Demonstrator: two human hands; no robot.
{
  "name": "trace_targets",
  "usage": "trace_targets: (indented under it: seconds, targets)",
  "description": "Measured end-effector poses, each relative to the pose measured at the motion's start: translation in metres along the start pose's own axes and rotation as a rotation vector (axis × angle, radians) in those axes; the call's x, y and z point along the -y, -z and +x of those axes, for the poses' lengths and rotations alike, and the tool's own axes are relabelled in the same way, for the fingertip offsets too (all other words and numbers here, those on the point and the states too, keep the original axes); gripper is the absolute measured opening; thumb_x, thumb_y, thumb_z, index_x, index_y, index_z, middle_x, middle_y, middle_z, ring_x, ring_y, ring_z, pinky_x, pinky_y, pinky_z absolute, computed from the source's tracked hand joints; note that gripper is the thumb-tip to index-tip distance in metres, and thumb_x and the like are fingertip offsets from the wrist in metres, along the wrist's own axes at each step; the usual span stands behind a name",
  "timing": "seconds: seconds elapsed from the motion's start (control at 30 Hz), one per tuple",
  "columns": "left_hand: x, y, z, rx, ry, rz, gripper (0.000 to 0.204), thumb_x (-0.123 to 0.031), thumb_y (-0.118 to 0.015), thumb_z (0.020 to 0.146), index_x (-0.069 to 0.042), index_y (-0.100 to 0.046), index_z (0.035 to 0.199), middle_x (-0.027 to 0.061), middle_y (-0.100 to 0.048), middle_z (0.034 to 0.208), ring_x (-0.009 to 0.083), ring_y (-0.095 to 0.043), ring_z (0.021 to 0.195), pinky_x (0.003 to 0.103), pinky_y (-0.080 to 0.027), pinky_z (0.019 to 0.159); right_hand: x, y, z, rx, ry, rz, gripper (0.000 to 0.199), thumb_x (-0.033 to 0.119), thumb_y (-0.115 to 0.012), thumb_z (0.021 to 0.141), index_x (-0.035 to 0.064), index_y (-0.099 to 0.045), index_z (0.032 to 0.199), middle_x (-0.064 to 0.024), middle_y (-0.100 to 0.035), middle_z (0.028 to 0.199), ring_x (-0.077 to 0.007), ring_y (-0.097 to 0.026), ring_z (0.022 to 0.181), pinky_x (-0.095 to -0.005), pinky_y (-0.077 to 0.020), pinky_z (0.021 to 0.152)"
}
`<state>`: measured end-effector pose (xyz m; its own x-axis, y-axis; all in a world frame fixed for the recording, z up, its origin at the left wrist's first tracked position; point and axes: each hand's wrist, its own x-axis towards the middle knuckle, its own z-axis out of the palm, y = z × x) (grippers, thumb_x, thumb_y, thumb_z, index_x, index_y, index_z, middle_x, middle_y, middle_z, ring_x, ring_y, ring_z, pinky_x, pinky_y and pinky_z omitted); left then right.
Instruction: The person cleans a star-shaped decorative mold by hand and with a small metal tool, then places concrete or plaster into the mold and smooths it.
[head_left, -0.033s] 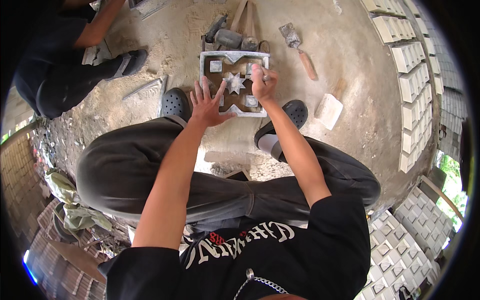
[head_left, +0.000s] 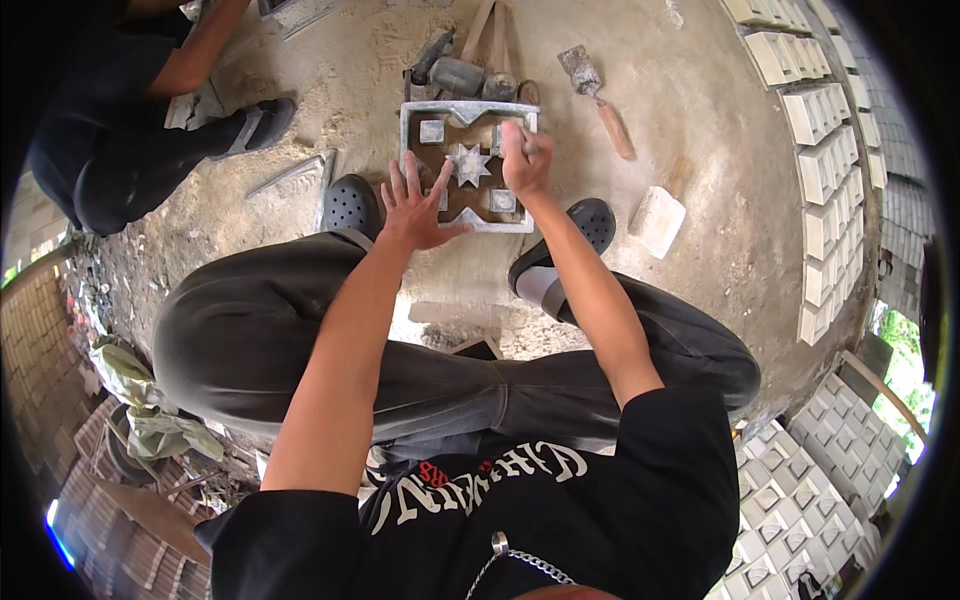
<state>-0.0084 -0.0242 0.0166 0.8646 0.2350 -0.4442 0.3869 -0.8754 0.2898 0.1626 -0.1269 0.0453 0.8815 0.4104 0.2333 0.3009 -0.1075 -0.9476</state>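
On the floor between my feet lies a grey rectangular mould [head_left: 404, 130] with notched inner edges, brown inside. A pale eight-pointed star block [head_left: 469, 166] sits in its middle, with small square blocks [head_left: 431, 132] toward the corners. My left hand [head_left: 412, 212] is open, fingers spread over the mould's left side and near-left corner, partly hiding a block there. My right hand [head_left: 527, 162] is closed in a fist above the right side. A small grey bit shows at its fingers, but most of what it grips is hidden. The upper right block is partly covered.
Beyond the mould lie a dark mallet [head_left: 458, 76] and other wooden-handled tools. A trowel [head_left: 597, 98] and a pale flat float [head_left: 658, 222] lie to the right. Pale cast blocks [head_left: 830, 190] line the far right. Another person's leg [head_left: 190, 145] is at upper left.
My right fist has turned slightly and shifted a little; the round end that showed at its fingers is now less visible. My left hand stays on the mould.
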Motion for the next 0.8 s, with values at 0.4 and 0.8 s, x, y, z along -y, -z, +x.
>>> trace_targets:
  seconds: [0.4, 0.8]
  targets:
    - [0.004, 0.013, 0.012, 0.267, 0.014, 0.049, 0.113, -0.072, -0.062, 0.068, -0.034, 0.007, 0.148, 0.0300, 0.022, 0.148, 0.0567, 0.014, 0.134, 0.068, -0.021, 0.102, 0.005, 0.005, -0.002, -0.021, -0.173, 0.199, 0.041, 0.013, -0.053, 0.091, 0.0020, -0.041, 0.053, 0.0037, -0.040, 0.049, -0.0053, -0.035, 0.048, -0.0289, -0.0256, 0.043]
    - [0.006, 0.009, 0.015, 0.216, 0.025, 0.040, 0.114, -0.072, -0.063, 0.067, -0.035, 0.008, 0.148, 0.0296, 0.021, 0.148, 0.0563, 0.013, 0.134, 0.069, -0.019, 0.102, 0.016, 0.002, 0.004, -0.077, -0.201, 0.293, 0.042, 0.018, -0.055, 0.092, 0.0033, -0.045, 0.054, 0.0056, -0.041, 0.050, -0.0044, -0.035, 0.047, -0.0271, -0.0259, 0.044]
